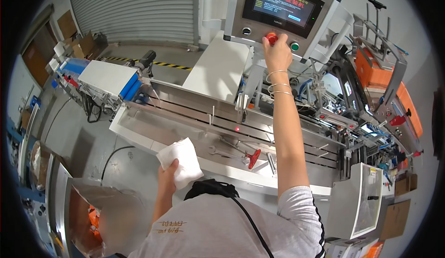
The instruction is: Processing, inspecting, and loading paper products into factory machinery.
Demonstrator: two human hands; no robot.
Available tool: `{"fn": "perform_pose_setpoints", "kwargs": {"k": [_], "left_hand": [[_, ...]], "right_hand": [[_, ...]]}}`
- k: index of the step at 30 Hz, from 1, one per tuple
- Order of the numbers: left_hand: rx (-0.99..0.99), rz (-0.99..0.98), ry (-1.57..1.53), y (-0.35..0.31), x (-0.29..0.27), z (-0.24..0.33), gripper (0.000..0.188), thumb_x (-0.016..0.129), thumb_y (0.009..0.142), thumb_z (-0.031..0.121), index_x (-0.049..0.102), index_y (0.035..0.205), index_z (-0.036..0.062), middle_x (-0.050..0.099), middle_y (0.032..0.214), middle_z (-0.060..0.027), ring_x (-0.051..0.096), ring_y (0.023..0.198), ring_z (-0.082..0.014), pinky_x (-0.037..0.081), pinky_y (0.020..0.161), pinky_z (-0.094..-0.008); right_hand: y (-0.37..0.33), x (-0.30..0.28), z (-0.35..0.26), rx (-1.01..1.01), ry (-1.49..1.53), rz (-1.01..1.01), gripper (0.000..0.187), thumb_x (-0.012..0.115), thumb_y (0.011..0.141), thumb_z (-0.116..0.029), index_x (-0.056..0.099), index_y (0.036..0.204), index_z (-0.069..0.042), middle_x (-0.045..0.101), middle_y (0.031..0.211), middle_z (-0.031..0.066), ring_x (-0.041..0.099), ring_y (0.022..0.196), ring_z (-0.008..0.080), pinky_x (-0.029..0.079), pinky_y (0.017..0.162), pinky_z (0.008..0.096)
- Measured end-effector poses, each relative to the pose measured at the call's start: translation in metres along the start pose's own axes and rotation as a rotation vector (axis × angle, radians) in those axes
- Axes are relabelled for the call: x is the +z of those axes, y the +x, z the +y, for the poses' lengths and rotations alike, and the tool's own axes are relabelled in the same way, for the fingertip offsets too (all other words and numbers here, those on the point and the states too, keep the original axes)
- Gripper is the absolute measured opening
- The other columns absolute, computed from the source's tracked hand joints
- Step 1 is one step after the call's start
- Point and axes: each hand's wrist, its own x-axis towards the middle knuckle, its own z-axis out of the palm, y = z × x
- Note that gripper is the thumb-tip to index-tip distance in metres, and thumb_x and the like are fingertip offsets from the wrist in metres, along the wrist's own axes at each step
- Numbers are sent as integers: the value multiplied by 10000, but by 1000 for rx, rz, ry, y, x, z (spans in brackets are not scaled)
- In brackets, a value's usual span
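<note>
My right hand (278,56) reaches up to the control panel (236,30), its fingers closed around a red knob-like button (271,37) below the lit screen (282,6). To the right of that hand sits a green button (294,46), and to the left a black rotary switch (246,31). Low on the left, my left hand (169,173) grips a soft white folded wad (184,159), which looks like tissue or cloth. The wad is held in front of the machine's near edge, and some of my fingers are hidden behind it.
A long metal conveyor trough (185,114) crosses ahead, with a red-handled tool (253,159) and a wrench (218,152) in its near tray. Machinery with orange parts (371,70) stands at right. A plastic-lined bin (74,216) is at lower left, and a white cabinet (345,197) at lower right.
</note>
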Motion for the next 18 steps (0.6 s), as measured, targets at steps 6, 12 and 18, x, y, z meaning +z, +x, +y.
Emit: {"fn": "perform_pose_setpoints", "kwargs": {"k": [6,12,18], "left_hand": [[14,32,-11,-1,-4,-2,423,638,791,139,492,1141,-47,580,1025,-110,578,896,-212,468,772,-323],[10,55,-7,4,-9,-6,415,634,793,123,490,1145,-44,576,1037,-110,576,904,-213,467,777,-327],[0,-3,4,5,-10,-9,472,635,792,149,455,1192,-26,550,1092,-112,553,975,-232,457,827,-348]], "right_hand": [[3,6,1,83,61,-2,427,653,729,-345,419,893,-28,610,755,249,601,728,418,484,644,458],[8,11,-2,318,145,39,488,630,676,-428,529,834,23,615,756,259,610,733,409,481,719,433],[9,16,1,539,392,-8,523,601,674,-447,567,835,50,619,787,265,619,754,386,475,760,417]]}}
